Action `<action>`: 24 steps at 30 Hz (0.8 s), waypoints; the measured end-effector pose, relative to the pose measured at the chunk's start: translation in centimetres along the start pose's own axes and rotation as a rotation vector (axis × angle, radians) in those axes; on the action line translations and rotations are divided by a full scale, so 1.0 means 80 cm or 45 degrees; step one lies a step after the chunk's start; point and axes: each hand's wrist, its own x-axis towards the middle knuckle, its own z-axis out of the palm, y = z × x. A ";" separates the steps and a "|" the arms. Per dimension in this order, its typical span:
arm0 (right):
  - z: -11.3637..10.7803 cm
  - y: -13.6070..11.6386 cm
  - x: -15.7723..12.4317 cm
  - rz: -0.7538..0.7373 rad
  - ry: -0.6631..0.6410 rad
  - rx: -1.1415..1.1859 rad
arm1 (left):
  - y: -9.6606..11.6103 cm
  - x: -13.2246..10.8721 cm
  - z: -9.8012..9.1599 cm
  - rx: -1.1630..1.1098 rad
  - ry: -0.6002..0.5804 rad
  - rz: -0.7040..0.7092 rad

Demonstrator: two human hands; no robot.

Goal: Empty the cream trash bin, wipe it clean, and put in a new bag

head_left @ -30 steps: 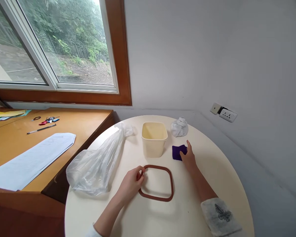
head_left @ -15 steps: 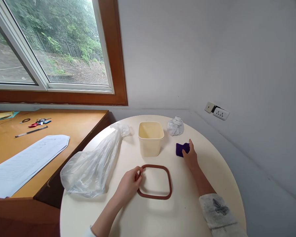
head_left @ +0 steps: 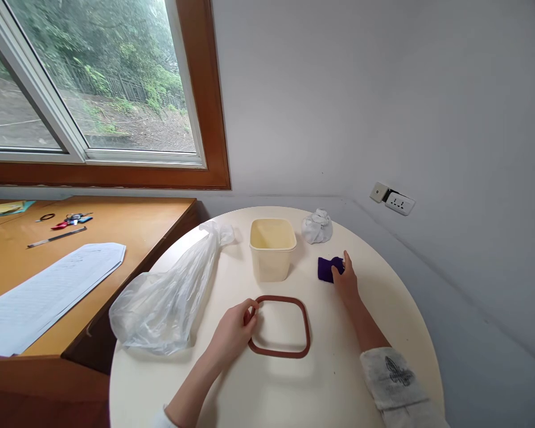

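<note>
My left hand [head_left: 237, 328] pinches the left side of a brown rounded-square ring [head_left: 307, 327], which looks like the rim of a small bin. A soft shadow below the ring suggests it is held a little above the table. To the right, my right hand [head_left: 345, 278] is at a folded purple cloth [head_left: 325, 269], thumb and forefinger spread apart at its right edge; whether the fingertips touch it is hard to tell. Between and beyond my hands stands a cream plastic bin [head_left: 271, 264], upright with its mouth uncovered.
A clear plastic bag [head_left: 169, 297] lies along the left of the round white table [head_left: 294, 398]. Behind the cloth is a crumpled white bundle [head_left: 317, 227]. On the left, a wooden desk [head_left: 160, 217] holds papers [head_left: 57, 291], a pen [head_left: 56, 237] and keys [head_left: 74, 220].
My right hand has shifted slightly right, its thumb drawing back across the purple cloth. The left hand and the ring stay in place.
</note>
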 end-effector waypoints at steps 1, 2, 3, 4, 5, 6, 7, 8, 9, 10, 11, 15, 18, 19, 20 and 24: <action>-0.001 0.001 0.001 0.012 0.005 -0.004 | 0.001 0.000 0.000 -0.001 -0.002 -0.003; -0.002 0.003 0.002 0.026 0.009 -0.011 | 0.001 0.000 0.000 0.000 -0.004 -0.005; -0.004 0.005 0.004 0.042 0.012 -0.020 | 0.001 0.000 -0.001 0.001 -0.006 -0.005; -0.008 0.007 0.006 0.059 0.014 -0.029 | 0.000 0.000 -0.001 0.003 -0.007 -0.004; -0.012 0.010 0.009 0.076 0.015 -0.039 | 0.000 0.000 -0.001 0.004 -0.008 -0.001; -0.018 0.013 0.012 0.090 0.016 -0.049 | -0.001 0.000 -0.001 0.005 -0.008 0.003; -0.025 0.017 0.014 0.103 0.015 -0.057 | -0.002 0.000 0.000 0.005 -0.006 0.006; -0.032 0.020 0.017 0.112 0.013 -0.066 | -0.002 0.000 0.000 0.003 -0.004 0.009; -0.040 0.024 0.019 0.118 0.010 -0.075 | -0.003 0.000 0.000 0.001 -0.002 0.010; -0.048 0.027 0.020 0.122 0.009 -0.087 | -0.003 0.000 0.000 -0.001 -0.002 0.010; -0.055 0.030 0.020 0.125 0.010 -0.102 | -0.003 -0.001 0.001 -0.004 -0.004 0.008; -0.075 0.040 0.013 0.125 0.032 -0.177 | 0.002 -0.003 0.003 -0.019 -0.015 0.003; -0.080 0.043 0.006 0.105 -0.001 -0.227 | 0.007 -0.005 0.004 -0.037 -0.025 0.004; -0.081 0.042 0.004 0.089 -0.004 -0.266 | 0.008 -0.006 0.005 -0.049 -0.025 0.004; -0.080 0.039 0.002 0.068 0.024 -0.326 | 0.009 -0.007 0.005 -0.062 -0.021 0.005; -0.067 0.010 -0.022 -0.138 0.332 -0.555 | 0.014 -0.008 0.007 -0.102 0.018 0.004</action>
